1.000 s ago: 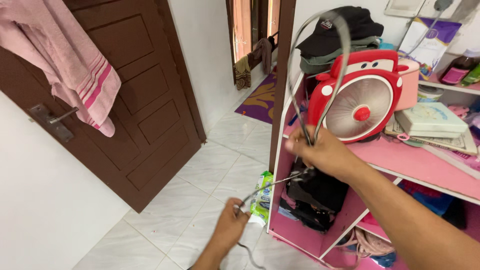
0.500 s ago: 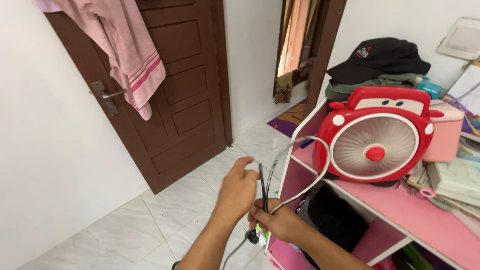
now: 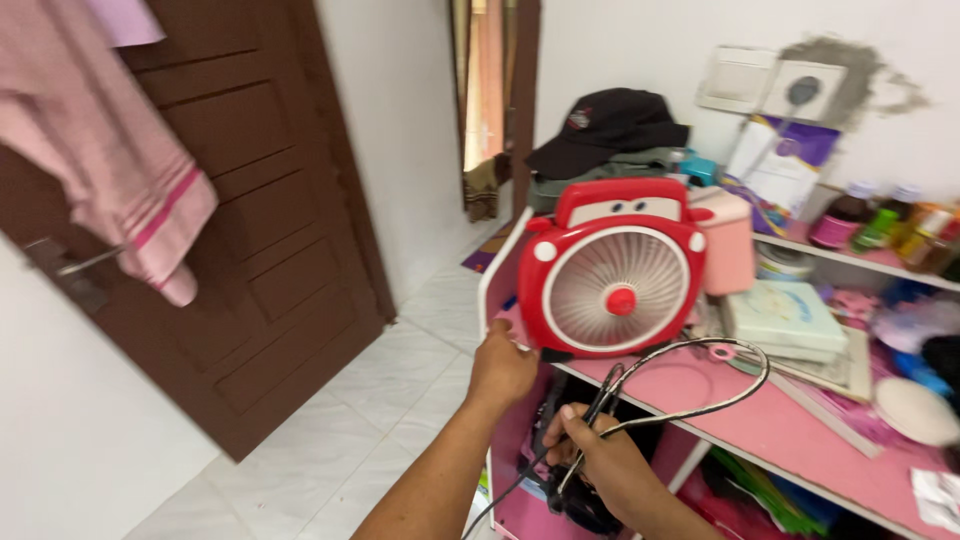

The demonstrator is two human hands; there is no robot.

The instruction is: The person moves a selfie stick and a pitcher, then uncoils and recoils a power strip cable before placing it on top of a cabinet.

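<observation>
Right hand [image 3: 600, 465], fingers clamped around a gathered black cable [image 3: 690, 400]; the cable loops up and right over the pink shelf [image 3: 800, 430], touching or just above it, hard to tell. Left hand [image 3: 502, 368] at the shelf's front left corner, fingers curled together against the lower left edge of the red fan [image 3: 615, 270]; actual grip uncertain. Black cap [image 3: 605, 125] behind fan. Brown door [image 3: 250, 260] to the left, pink towel [image 3: 110, 190] hanging over it.

Pink shelf [image 3: 760, 425]: red fan [image 3: 612, 268] at left front edge, pink container [image 3: 728, 240] behind, stacked books [image 3: 785, 318] mid-shelf, bottles [image 3: 880, 222] along back right.
</observation>
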